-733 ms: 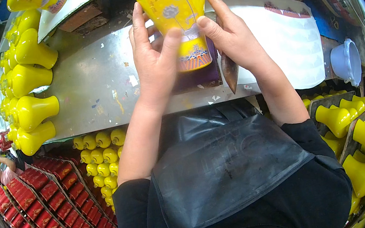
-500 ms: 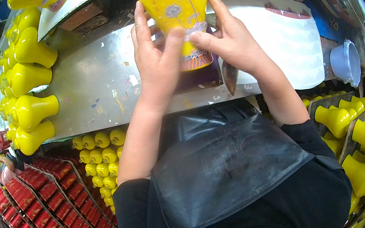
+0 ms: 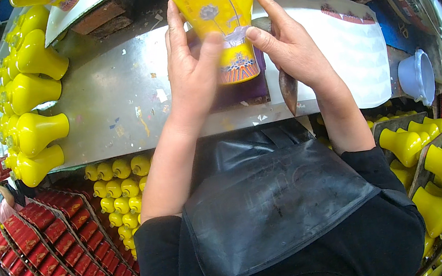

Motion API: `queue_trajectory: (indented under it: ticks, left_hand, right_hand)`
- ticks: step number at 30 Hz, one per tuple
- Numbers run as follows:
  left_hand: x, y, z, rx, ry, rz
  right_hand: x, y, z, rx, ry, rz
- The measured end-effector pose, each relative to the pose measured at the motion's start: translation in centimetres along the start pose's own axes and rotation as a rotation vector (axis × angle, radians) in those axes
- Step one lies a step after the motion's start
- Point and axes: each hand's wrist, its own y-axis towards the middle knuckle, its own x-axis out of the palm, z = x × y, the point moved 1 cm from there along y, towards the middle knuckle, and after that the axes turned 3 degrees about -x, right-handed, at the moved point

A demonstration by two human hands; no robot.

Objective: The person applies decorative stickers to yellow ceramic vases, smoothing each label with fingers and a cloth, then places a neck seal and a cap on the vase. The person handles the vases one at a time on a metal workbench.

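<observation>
Left hand [image 3: 190, 74] and right hand [image 3: 298, 51] have fingers hugging a glossy yellow lotus-print bottle [image 3: 218, 11], top centre; right thumb [image 3: 264, 40] just slid edgeward, baring more print.

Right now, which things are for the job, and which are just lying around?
For the job: flowered yellow vase, held; probably the pointed brown tool and printed white sheet.

Seemingly just lying around: pale scraps, bluish bucket.

Bright, with fisheye-bent edges.
</observation>
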Motion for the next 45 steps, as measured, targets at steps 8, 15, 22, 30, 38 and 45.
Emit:
queue_trajectory:
  ticks: [8, 15, 22, 30, 38, 45]
  left_hand:
    - [0.1, 0.0, 0.5, -0.023, -0.003, -0.002]
    - [0.1, 0.0, 0.5, -0.043, 0.0, -0.006]
    - [0.0, 0.1, 0.3, -0.031, -0.057, -0.012]
    - [-0.1, 0.1, 0.2, -0.014, -0.06, -0.011]
    - [0.0, 0.0, 0.4, -0.026, 0.018, -0.012]
    - [0.1, -0.1, 0.7, -0.034, 0.037, -0.016]
  right_hand:
    - [1.1, 0.1, 0.6, -0.086, 0.035, 0.067]
    - [0.9, 0.0, 0.6, -0.023, 0.015, 0.06]
    - [0.8, 0.1, 0.4, -0.025, 0.004, 0.049]
    - [1.1, 0.1, 0.5, -0.035, 0.067, 0.071]
    - [0.9, 0.1, 0.8, -0.024, 0.067, 0.053]
    - [1.1, 0.1, 0.9, -0.043, 0.084, 0.07]
